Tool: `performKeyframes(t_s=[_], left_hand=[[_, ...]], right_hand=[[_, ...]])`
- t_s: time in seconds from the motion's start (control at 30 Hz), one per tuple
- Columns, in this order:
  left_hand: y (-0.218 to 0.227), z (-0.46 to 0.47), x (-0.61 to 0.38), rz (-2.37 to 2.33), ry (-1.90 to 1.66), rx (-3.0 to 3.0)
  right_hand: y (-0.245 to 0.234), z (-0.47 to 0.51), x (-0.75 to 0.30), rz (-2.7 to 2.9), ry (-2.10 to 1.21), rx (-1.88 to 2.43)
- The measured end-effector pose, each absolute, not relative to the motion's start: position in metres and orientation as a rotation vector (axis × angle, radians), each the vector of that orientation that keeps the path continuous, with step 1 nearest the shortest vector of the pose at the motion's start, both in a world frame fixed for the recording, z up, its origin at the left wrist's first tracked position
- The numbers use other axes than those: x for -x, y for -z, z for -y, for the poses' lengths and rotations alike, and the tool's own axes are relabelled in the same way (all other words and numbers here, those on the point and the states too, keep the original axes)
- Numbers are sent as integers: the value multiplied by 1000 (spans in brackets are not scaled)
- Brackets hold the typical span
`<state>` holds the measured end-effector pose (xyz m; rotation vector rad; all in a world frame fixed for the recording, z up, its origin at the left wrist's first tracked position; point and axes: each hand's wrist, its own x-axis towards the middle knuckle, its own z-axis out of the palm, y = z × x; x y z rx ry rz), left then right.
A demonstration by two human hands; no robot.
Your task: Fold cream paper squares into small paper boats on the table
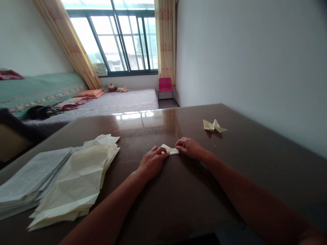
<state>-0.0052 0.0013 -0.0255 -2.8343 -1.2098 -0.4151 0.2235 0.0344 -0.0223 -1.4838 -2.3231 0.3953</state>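
Small folded paper (173,151) lay on the brown table (173,200), between both hands. Left hand (153,160): fingers drawn narrow on the paper's left end, holding it down. Right hand (190,148): fingers curled, narrow, at the paper's right end; couldn't tell whether they pinched it or just touched. Paper was cream, folded flat, with a pointed part at the far side.

Beyond and right of the right hand, well apart: folded paper shape (208,125), two pointed wings standing up. Left of the left hand: pile of creased cream sheets (76,173), edges uneven. Further left, just beside that pile and partly under it: stack of greyish sheets (33,173). Far ahead of both hands: bed (127,98), pink chair (165,84).
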Motion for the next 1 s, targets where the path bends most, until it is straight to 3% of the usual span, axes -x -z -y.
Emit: performKeyframes(t_s=[0.63, 0.8, 1.0], left_hand=[[27, -5, 5, 1347, 431, 2770], [27, -3, 4, 1367, 438, 2715], [30, -6, 5, 1353, 371, 2697]], right_hand=[[29, -34, -205, 2294, -486, 1531], [30, -33, -200, 2282, -569, 1362], [23, -26, -202, 2302, -395, 1293]])
